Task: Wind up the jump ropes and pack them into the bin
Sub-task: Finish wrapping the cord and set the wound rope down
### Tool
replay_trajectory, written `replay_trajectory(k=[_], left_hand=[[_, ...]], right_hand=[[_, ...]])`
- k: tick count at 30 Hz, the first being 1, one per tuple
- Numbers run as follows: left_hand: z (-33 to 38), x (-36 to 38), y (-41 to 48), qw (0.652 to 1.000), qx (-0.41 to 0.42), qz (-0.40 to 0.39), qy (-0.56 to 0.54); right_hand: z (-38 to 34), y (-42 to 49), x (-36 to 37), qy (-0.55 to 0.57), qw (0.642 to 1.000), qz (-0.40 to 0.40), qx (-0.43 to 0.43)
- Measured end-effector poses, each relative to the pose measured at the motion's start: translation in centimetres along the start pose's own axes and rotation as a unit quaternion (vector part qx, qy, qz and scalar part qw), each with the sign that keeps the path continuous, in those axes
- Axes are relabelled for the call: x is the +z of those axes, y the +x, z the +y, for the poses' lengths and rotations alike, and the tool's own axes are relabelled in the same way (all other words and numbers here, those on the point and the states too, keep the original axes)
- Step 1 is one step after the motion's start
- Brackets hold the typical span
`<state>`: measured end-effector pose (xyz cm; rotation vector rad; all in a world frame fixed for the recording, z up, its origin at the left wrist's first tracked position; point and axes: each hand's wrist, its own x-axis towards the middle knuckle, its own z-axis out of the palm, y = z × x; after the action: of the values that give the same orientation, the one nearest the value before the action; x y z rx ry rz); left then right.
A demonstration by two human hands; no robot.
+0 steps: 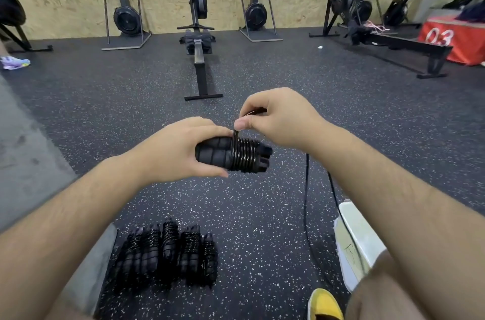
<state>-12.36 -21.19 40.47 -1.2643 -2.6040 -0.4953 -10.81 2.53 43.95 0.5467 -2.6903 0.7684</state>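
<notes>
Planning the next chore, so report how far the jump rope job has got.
Done: several wound ropes lie in a row on the floor. In hand: the left hand holds a pair of handles while the right hand pinches the rope coiled partly round them; a loose length trails to the floor. Left: finish this winding and pack everything; none is visibly packed yet.

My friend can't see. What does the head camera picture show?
A left hand grips a pair of black jump rope handles while the right hand pinches the cord, coiled partway around them. Below, wound ropes lie on the gym floor; rowing machines stand beyond.
</notes>
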Motion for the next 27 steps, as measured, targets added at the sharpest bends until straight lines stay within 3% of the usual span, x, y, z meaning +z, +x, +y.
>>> replay_trajectory(k=[6, 14, 18, 24, 27], left_hand=[[3.3, -0.8, -0.5, 0.996, -0.026, 0.034, -0.081], [4.4, -0.6, -1.4, 0.972, -0.066, 0.06, -0.215], [3.8, -0.4, -0.9, 0.949, -0.075, 0.135, -0.276], [0.1, -1.0, -0.2, 0.977, -0.099, 0.158, -0.103], [-1.2, -1.0, -0.2, 0.981, -0.109, 0.137, -0.087]], right_hand=[[2.7, 0.2, 0.0, 0.189, 0.976, -0.103, 0.025], [3.0, -1.4, 3.0, 0.318, 0.915, -0.231, 0.088], [0.9, -1.6, 5.3, 0.445, 0.847, -0.254, 0.139], [-2.1, -1.1, 6.3, 0.354, 0.902, -0.199, 0.147], [-2.9, -1.0, 6.2, 0.313, 0.92, -0.176, 0.157]])
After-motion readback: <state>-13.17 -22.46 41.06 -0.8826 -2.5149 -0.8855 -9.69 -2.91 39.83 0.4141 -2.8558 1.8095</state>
